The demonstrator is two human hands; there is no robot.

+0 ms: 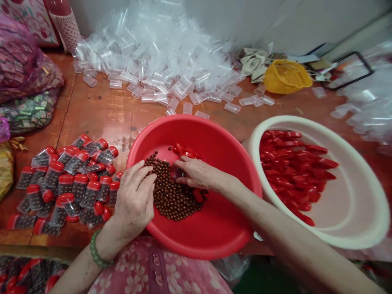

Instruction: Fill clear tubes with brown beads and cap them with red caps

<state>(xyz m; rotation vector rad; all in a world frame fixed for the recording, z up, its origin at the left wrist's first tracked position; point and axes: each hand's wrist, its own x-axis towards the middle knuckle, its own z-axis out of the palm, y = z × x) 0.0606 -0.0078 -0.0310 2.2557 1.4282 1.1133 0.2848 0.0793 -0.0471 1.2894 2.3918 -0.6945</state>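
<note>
In front of me stands a red basin (226, 151) with a heap of small round brown balls (173, 200) in it. My right hand (197, 173) is closed on a clear plastic tube (177, 172), dipped at the edge of the balls. Part of the tube is hidden by the fingers. My left hand (134, 196) reaches over the basin's left rim, its fingers stretched towards the balls and holding nothing that I can see. Several red caps (185, 150) lie in the basin behind the balls.
Filled red-capped tubes (73, 181) are piled left of the basin. A white basin (361, 192) of red caps (290, 171) stands right. Behind are heaped clear tubes (165, 57) and a yellow basket (286, 77). Purple bags (24, 61) sit far left.
</note>
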